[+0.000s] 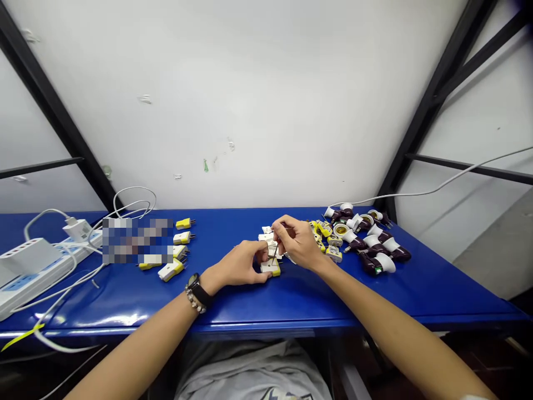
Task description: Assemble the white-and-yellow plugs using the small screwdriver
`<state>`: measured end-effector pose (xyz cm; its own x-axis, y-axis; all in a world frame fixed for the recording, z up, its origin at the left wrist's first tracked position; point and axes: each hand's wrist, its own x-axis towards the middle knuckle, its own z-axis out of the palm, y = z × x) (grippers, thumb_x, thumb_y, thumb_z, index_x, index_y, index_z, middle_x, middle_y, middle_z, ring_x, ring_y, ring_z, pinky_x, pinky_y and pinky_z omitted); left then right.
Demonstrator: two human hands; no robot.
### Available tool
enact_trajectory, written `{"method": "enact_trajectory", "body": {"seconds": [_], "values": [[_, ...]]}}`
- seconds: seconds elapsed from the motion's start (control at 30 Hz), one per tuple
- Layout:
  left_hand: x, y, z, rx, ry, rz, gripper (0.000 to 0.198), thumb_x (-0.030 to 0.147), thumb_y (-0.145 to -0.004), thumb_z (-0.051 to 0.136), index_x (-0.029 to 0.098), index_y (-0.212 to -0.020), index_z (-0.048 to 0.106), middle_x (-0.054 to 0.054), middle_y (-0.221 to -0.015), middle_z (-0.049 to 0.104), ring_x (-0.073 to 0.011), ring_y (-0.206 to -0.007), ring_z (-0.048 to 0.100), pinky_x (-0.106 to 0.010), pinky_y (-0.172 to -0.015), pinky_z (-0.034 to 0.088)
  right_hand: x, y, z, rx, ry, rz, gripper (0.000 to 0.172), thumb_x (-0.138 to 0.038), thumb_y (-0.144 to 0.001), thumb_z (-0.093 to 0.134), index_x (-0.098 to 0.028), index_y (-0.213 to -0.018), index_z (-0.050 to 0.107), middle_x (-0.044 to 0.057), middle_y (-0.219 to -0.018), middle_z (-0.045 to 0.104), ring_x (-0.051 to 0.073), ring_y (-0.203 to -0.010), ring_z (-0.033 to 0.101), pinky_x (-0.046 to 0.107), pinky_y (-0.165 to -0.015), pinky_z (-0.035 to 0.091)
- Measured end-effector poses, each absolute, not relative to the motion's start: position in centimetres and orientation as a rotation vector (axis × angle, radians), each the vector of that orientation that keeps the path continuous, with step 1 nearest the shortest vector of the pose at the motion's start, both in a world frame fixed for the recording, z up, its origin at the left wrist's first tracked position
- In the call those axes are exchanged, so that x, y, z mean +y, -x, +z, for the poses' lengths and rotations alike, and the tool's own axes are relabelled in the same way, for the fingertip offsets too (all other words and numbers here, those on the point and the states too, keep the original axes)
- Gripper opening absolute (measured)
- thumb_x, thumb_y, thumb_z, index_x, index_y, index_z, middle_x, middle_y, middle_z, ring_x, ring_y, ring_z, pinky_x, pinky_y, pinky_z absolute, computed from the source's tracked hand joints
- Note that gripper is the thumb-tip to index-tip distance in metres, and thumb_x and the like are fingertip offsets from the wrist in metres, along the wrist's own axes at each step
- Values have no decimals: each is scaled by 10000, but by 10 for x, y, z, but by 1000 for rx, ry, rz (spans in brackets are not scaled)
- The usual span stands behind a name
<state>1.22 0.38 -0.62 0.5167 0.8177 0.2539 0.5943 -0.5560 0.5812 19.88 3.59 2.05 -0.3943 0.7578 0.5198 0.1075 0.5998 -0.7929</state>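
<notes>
Plugs (182, 238) left, lampholders (348, 238) right

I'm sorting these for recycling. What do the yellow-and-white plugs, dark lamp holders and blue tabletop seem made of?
The yellow-and-white plugs look like smooth moulded plastic, with metal prongs. The dark lamp holders look like glossy plastic, perhaps Bakelite. The blue tabletop looks like glossy painted metal, given its bright glare, though laminate is possible.

I'm seeing a white painted wall (250, 100), black steel braces (441, 94) angled across it, a blue metal bench edge (266, 326), dark floor (470, 361) below.
</notes>
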Motion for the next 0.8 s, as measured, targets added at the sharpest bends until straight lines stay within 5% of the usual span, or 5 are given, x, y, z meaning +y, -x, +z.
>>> {"method": "enact_trajectory", "body": {"seconds": [0.4,0.53,0.8], "values": [[3,-10,-4,1242,-2462,712,190,271,-725,700,207,-895,644,-17,-867,711,-185,-761,633,-279,-714,483,28,-193,18,-1997,708,620,275,-410,-966,508,-195,-923,675,18,-695,655,140,-553,602,240,-518,484],[3,-16,-7,1129,-2368,909,139,238,-865,588,201,-955,687,-38,-957,752,-194,-872,679,-284,-813,507,30,-192,16,-2017,692,619,289,-397,-977,482,-204,-962,697,34,-754,695,151,-597,637,251,-554,511],[8,-22,-16,1051,-2167,949,240,238,-950,486,162,-875,701,-21,-816,737,-154,-736,667,-243,-720,512,33,-191,16,-1756,766,623,271,-444,-845,700,-186,-928,708,54,-786,717,173,-596,671,272,-551,544]]}}
